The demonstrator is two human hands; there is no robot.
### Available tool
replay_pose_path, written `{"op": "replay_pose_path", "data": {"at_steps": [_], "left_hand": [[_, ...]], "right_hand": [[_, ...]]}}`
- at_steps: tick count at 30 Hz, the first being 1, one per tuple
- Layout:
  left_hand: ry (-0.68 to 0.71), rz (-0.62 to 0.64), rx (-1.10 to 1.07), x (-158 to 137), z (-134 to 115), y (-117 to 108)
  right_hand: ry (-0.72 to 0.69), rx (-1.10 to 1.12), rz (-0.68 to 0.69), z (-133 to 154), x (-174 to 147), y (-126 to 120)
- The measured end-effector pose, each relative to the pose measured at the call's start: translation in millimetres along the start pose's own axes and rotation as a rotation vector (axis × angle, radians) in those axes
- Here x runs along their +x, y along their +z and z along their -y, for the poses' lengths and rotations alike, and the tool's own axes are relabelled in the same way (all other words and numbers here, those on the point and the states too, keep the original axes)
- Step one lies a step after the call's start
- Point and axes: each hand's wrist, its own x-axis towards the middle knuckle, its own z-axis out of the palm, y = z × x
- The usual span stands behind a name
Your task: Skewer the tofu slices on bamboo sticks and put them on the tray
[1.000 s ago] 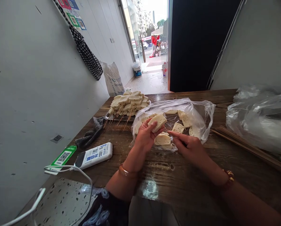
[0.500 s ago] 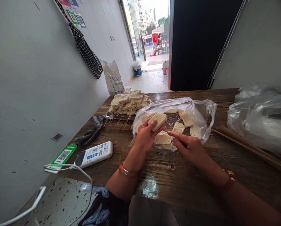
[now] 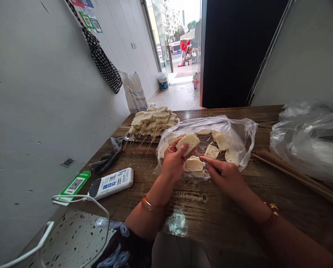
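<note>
Between the thumb and fingers of my left hand (image 3: 173, 160) is a pale bread slice (image 3: 189, 143), tilted above an open plastic bag (image 3: 239, 130). My right hand (image 3: 225, 173) pinches a thin skewer (image 3: 199, 155), whose far end reaches toward the slice; whether its tip is inside cannot be made out. More bread slices (image 3: 212, 151) lie loose in the bag, one (image 3: 193, 165) just below my hands. Behind and to the left, skewered slices (image 3: 155, 118) are piled on a tray (image 3: 126, 137), their sticks pointing toward me.
On the wooden table (image 3: 211, 201), a white device (image 3: 114, 183) with a cable, a green QR card (image 3: 75, 185) and a dark cloth (image 3: 106, 156) lie left. Long brown sticks (image 3: 289, 169) and crumpled plastic bags (image 3: 308, 141) lie right. A wall borders the left side.
The slice in my left hand has shifted slightly to the right, toward my right hand. My right hand stays almost in place with the skewer.
</note>
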Motion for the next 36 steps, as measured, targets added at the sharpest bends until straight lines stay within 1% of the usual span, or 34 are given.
{"op": "replay_pose_path", "data": {"at_steps": [4,9,13,21,26,30,32,36], "left_hand": [[0.015,-0.015,0.011,-2,3,1],[0.016,0.004,0.000,-5,8,5],[0.000,0.020,0.000,-8,11,7],[-0.027,0.069,-0.006,-16,17,14],[-0.038,0.118,-0.064,-18,9,13],[-0.044,0.090,-0.132,-17,2,8],[-0.064,0.118,-0.123,-17,2,7],[-0.090,0.222,-0.084,-19,4,6]], "right_hand": [[0.003,0.024,-0.024,1,0,3],[-0.015,0.068,-0.056,-1,1,5],[-0.019,0.072,-0.042,-2,3,4],[0.087,0.124,-0.005,-2,6,1],[0.148,0.270,0.030,-5,3,-2],[0.175,0.279,0.069,-7,0,0],[0.183,0.266,0.085,-6,-1,0],[0.203,0.235,0.096,-2,-3,-3]]}}
